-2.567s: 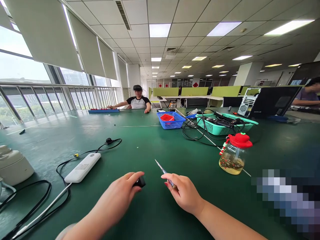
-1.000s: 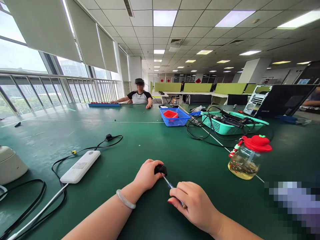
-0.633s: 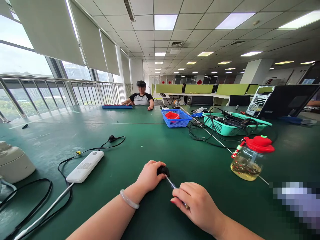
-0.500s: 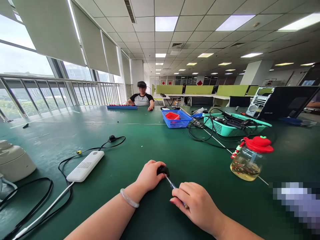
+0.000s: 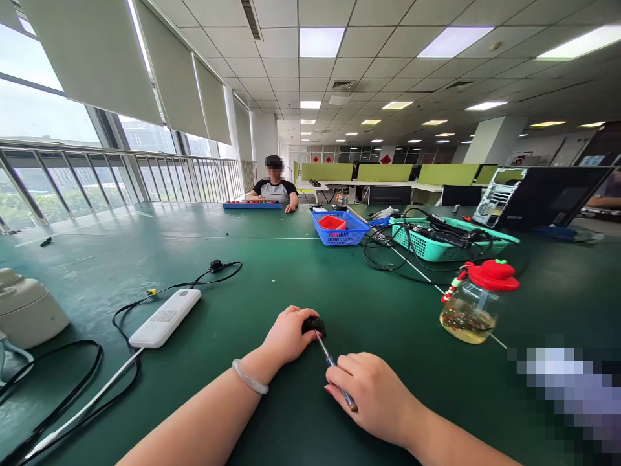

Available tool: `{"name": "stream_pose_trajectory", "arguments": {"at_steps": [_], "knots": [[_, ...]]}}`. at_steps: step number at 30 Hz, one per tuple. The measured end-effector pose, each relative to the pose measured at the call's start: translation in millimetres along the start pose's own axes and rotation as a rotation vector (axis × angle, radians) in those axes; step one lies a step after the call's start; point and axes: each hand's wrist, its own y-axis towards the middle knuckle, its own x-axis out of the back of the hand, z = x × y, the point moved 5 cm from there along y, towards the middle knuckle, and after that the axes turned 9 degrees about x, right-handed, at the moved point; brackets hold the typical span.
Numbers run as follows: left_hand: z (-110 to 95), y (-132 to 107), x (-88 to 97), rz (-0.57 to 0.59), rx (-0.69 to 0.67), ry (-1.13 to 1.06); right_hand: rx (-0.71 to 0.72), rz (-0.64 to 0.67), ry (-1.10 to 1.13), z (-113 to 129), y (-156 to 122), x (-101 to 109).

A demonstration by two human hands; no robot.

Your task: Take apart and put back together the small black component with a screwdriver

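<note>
My left hand (image 5: 290, 334) grips a small black block-like part (image 5: 315, 325) against the green tabletop; the fingers cover much of it, and its exact kind does not show. A light bangle circles that wrist. In my closed right hand (image 5: 371, 395) is a screwdriver (image 5: 330, 362) with a thin metal shaft and a clear bluish handle. Its tip reaches the near side of the black part, beside my left thumb. Whether the tip sits in a screw is too small to tell.
A white power bank-like box (image 5: 167, 318) with cables lies left. At right stands a glass jar with a red lid (image 5: 493, 275). Farther back are a blue basket (image 5: 340, 234) and a green basket (image 5: 431, 249) with cables. A person (image 5: 275, 188) sits across by a blue tray (image 5: 252, 206).
The screwdriver has swung a little left at its handle end, with its tip still at the black part. The blue tray by the other person has shifted right.
</note>
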Motion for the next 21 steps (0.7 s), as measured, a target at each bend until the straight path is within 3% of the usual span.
{"name": "stream_pose_trajectory", "arguments": {"at_steps": [21], "knots": [[-4, -2, -1.9, 0.029, -0.038, 0.023, 0.017, -0.099, 0.019, 1, 0, 11]]}}
